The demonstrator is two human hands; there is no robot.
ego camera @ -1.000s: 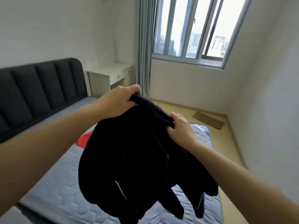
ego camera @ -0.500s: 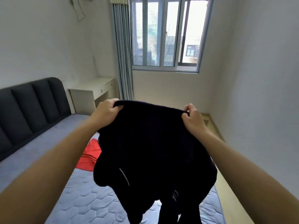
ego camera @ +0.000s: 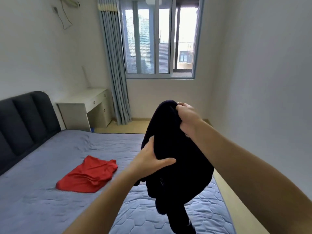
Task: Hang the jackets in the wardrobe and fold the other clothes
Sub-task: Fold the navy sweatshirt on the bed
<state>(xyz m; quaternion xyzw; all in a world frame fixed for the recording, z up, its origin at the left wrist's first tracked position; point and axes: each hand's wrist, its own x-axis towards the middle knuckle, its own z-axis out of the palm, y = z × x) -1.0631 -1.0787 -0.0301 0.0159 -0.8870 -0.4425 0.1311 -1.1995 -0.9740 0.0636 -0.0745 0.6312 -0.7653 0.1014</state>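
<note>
A dark navy garment (ego camera: 177,159) hangs in the air above the right half of the bed, bunched into a narrow drape with its lower end trailing toward the mattress. My right hand (ego camera: 188,118) grips its top edge, fingers curled over the cloth. Lower down, my left hand (ego camera: 150,162) holds its left side, thumb pressed across the front. A red garment (ego camera: 88,174) lies crumpled on the blue-grey mattress (ego camera: 59,200), left of my left arm. No wardrobe is in view.
A dark padded headboard (ego camera: 22,120) stands at the left. A white desk (ego camera: 84,114) sits in the far corner beside a grey-blue curtain (ego camera: 116,85) and a window (ego camera: 160,39). A strip of wooden floor (ego camera: 236,200) runs between the bed and the right wall.
The garment was stretched wide between both hands at its top edge. My left hand has dropped to grasp its side, and the cloth now hangs bunched from my right hand. The view has swung left.
</note>
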